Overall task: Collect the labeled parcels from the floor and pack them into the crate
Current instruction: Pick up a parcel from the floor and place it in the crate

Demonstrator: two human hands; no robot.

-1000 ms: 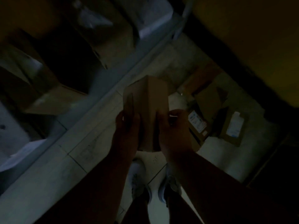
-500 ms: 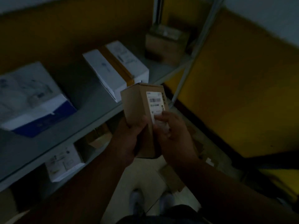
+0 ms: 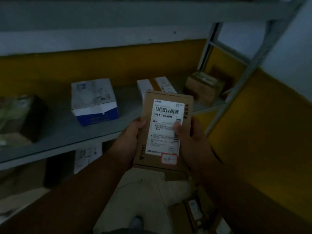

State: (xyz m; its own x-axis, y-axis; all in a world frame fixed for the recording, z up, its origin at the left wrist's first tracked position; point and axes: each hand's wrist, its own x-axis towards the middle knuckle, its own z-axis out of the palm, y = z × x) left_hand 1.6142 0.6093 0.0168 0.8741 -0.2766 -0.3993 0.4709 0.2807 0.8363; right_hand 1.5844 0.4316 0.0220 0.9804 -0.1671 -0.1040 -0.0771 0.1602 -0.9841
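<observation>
I hold a brown cardboard parcel [image 3: 166, 105] upright in front of me, its white barcode label facing the camera. My left hand [image 3: 130, 141] grips its left edge, thumb on the front. My right hand [image 3: 190, 141] grips the right edge, thumb resting on the label. Another labeled parcel [image 3: 194, 210] lies on the floor at lower right, dim and partly cut off. No crate is in view.
A grey metal shelf [image 3: 59, 132] runs across the left and middle, carrying a white-and-blue box [image 3: 94, 102], a white taped box [image 3: 155, 85], a brown carton [image 3: 204, 86] and a dark box [image 3: 18, 119]. A yellow wall [image 3: 261, 132] stands at right. More boxes sit under the shelf.
The view has risen from the floor to the shelf. The parcel has turned so its full label faces me, and both hands stay on it.
</observation>
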